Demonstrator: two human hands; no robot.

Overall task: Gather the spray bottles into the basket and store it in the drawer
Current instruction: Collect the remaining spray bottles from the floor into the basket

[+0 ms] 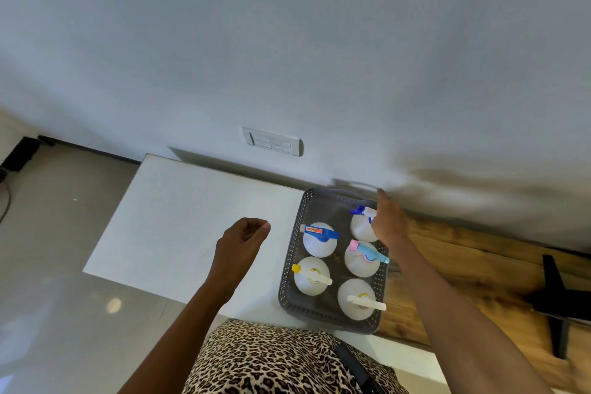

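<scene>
Basket [289, 269]: sitting on the white desk [179, 217], holding five spray bottles upright, two along its left side, three along its right.
Right hand [388, 224]: hovering over the basket's far-right bottle [361, 224], fingers apart, likely reaching for the far handle.
Left hand [240, 243]: hanging left of the basket, fingers loosely curled on nothing, probably readying to lift.
Drawer: not showing.
</scene>
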